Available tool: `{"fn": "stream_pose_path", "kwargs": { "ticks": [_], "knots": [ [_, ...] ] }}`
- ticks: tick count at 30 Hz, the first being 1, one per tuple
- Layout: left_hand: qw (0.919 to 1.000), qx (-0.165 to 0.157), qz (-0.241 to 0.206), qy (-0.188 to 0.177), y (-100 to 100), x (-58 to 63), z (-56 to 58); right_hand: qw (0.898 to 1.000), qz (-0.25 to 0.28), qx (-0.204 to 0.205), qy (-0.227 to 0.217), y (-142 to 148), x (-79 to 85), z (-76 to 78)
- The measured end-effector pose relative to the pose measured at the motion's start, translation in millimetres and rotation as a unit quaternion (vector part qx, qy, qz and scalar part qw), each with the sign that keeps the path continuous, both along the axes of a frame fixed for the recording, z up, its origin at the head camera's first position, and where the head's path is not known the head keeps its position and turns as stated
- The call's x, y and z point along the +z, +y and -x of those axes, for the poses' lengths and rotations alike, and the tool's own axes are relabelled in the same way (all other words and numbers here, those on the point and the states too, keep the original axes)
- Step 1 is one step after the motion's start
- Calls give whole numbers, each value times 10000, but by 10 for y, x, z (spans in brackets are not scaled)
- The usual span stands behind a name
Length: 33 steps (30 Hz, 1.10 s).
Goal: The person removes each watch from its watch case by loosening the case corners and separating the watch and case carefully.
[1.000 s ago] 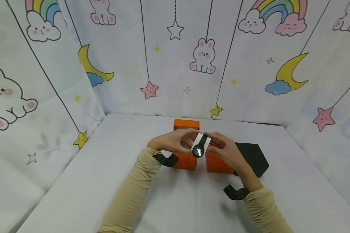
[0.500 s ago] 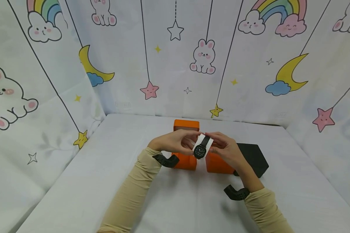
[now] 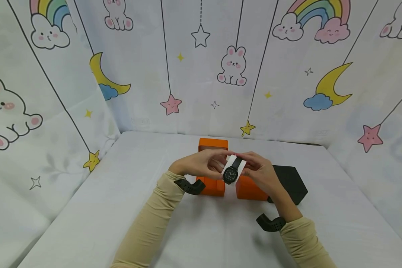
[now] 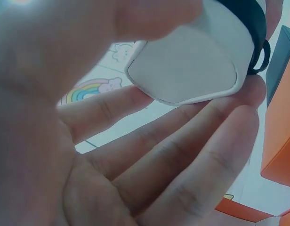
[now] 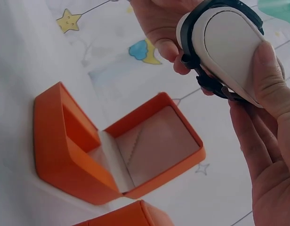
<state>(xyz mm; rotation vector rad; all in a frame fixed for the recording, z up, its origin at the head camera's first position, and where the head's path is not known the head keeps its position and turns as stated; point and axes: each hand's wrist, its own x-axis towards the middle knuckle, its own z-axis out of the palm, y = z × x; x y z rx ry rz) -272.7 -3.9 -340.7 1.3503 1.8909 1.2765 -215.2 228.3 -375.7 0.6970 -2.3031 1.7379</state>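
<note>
A black wristwatch (image 3: 230, 174) with a round dark dial is strapped round a white cushion (image 4: 182, 66), held up above the table. My left hand (image 3: 201, 163) grips the cushion at its left end, thumb on one side and fingers below. At the other end, my right hand (image 3: 259, 171) pinches it, its thumb (image 5: 267, 77) lying against the cushion's flat face. The strap's buckle hangs beneath the cushion in the right wrist view. Behind the hands stands an orange watch box (image 5: 48, 141), its lid (image 5: 159, 146) raised and a hollow showing inside.
A second orange box (image 3: 251, 189) sits to the right, partly covered by my right hand. Beside it is a dark flat-topped block (image 3: 289, 182). The white table (image 3: 214, 238) meets a patterned cloth backdrop (image 3: 201, 82) at its back and sides.
The watch and cushion have turned slightly and shifted a little to the right. Glare has left the dial, so its markings show. Both hands keep their hold.
</note>
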Motion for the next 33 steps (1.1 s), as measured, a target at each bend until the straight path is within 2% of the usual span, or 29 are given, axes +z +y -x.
{"fn": "stream_pose_path", "kwargs": {
  "ticks": [4,8,18,23,29,33],
  "knots": [
    [10000,-31,-9,58,-2,66,-44,9998,-55,-192,-19,20,-30,22],
    [9999,-13,25,136,7,80,-56,9994,-122,-309,41,41,-65,49],
    [9997,10,110,216,-4,100,-86,9996,0,-275,99,36,-73,47],
    [9992,-6,211,344,-16,33,-45,9996,20,-294,38,31,-91,54],
    [9993,-158,296,177,-19,-79,46,9989,-11,-422,-183,30,-106,45],
    [9994,-183,259,117,-29,11,-26,9985,-102,-510,-175,30,-101,40]
  ]
}}
